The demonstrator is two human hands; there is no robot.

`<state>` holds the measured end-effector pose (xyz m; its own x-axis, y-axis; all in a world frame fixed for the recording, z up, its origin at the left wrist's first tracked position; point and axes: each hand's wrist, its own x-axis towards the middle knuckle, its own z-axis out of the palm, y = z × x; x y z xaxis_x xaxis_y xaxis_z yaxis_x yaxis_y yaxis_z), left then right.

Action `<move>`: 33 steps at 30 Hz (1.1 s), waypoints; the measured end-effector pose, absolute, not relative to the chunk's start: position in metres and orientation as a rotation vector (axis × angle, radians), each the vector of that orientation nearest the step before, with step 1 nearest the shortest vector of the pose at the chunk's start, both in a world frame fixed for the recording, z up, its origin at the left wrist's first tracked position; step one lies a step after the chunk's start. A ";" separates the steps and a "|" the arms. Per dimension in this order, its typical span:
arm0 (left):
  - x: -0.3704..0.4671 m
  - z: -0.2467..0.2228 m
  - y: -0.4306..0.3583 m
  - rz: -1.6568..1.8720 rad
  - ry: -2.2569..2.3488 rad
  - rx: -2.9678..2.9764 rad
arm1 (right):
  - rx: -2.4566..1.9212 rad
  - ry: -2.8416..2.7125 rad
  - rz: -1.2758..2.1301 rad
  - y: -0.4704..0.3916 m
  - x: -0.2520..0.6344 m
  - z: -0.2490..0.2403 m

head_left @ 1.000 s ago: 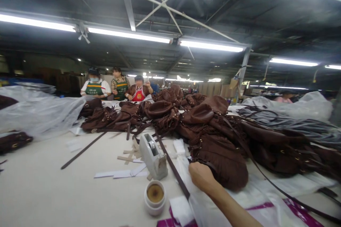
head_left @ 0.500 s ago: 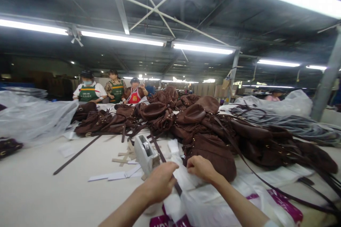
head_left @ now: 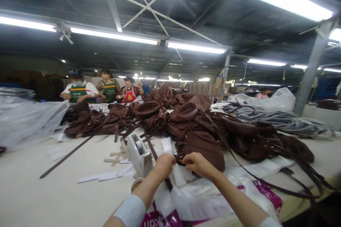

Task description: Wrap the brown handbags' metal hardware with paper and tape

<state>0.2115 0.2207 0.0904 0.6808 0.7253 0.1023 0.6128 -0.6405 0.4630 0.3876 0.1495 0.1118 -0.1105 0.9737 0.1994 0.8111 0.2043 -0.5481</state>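
My left hand (head_left: 165, 165) is closed beside the grey tape dispenser (head_left: 139, 154), over a dark strap; what its fingers grip is too small to make out. To its right, my right hand (head_left: 197, 164) has its fingers bent together at the buckled edge of a brown bag (head_left: 204, 149), and what they pinch is hidden. White wrapping (head_left: 179, 175) lies between and below the hands. Under my forearms are clear plastic bags with purple print (head_left: 269, 195).
Brown bags (head_left: 183, 113) are heaped across the table (head_left: 53, 198). Paper strips (head_left: 105, 176) and a cup-like rim (head_left: 136, 183) lie left. Clear plastic (head_left: 29, 120) and grey cords (head_left: 277, 120) flank the heap. Several people stand beyond.
The view has shifted, so the scene sits further left. Both hands are now further forward, nearer the bag's buckled edge, and the round rim has come into sight beside my left forearm.
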 end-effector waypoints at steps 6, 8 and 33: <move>0.225 0.095 0.217 0.488 0.995 2.470 | -1.575 -1.813 0.439 0.149 0.386 0.113; 0.227 0.098 0.217 0.570 1.035 2.392 | -1.552 -1.729 0.475 0.147 0.386 0.115; 0.102 0.221 0.089 1.118 0.595 1.913 | -1.043 -1.510 0.722 0.049 0.266 0.187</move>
